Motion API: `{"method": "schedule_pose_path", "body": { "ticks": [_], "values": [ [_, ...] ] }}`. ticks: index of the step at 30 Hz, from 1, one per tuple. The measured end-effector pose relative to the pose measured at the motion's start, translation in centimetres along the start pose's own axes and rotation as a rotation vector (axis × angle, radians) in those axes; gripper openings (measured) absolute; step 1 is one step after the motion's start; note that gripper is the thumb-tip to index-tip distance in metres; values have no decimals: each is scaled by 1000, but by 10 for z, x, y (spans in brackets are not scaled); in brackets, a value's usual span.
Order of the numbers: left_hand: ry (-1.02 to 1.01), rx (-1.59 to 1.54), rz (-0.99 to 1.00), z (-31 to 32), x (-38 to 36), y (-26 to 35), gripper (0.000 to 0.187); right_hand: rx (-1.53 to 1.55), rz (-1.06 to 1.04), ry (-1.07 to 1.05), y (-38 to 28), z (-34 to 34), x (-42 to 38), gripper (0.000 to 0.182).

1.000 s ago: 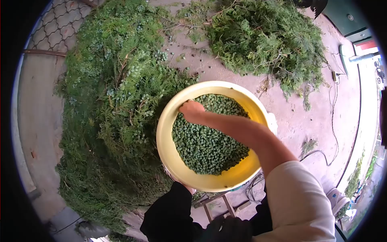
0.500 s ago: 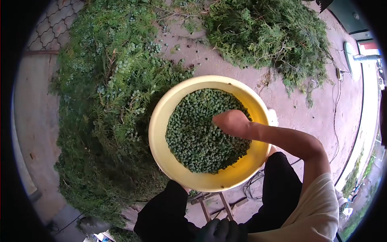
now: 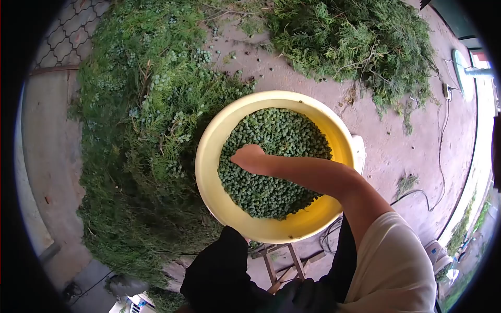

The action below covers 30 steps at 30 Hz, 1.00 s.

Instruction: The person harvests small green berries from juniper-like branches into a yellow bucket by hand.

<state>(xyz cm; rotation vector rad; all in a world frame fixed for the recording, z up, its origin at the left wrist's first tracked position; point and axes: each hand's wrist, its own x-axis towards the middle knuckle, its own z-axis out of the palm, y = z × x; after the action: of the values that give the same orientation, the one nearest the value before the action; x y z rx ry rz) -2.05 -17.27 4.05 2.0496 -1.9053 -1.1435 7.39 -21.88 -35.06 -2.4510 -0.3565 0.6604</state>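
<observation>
A round yellow basin (image 3: 210, 172) holds a thick layer of small green berry-like cones (image 3: 276, 130). My right hand (image 3: 250, 158) is over the left part of this layer, back of the hand up, with its fingers bunched and pointing down at the cones. Whatever is between those fingertips is hidden. At the bottom edge, a dark, finger-like shape lies against the black trousers (image 3: 216, 266); it may be my left hand in a dark glove, but its fingers are too dim to read.
Cut evergreen branches (image 3: 141, 104) are heaped left of the basin. Another green heap (image 3: 355, 47) lies at the upper right. A wooden frame (image 3: 295, 261) shows below the basin. A dark cable (image 3: 441, 156) runs over the floor at right, near a white round object (image 3: 462, 75).
My right hand has moved left across the cones, from the basin's centre-right to its left part, and the forearm now reaches over the basin. The view has shifted slightly.
</observation>
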Motion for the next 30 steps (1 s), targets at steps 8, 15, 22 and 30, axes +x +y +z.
{"method": "schedule_pose_path", "body": {
  "ticks": [8, 15, 22, 30],
  "values": [
    [92, -46, -52, -3, -9, -6, 37, 114, 67, 225, 43, -30, -59, 21],
    [56, 16, -104, 22, -19, 2, 38, 392, 65, 281, 40, -30, -147, 22],
    [-122, 73, -49, 2, -2, 1, 43, 606, 114, 444, 59, -24, -141, 15],
    [-156, 349, 39, 23, -2, 8, 44, 1266, 313, 80, 57, -37, -137, 24]
  ]
}}
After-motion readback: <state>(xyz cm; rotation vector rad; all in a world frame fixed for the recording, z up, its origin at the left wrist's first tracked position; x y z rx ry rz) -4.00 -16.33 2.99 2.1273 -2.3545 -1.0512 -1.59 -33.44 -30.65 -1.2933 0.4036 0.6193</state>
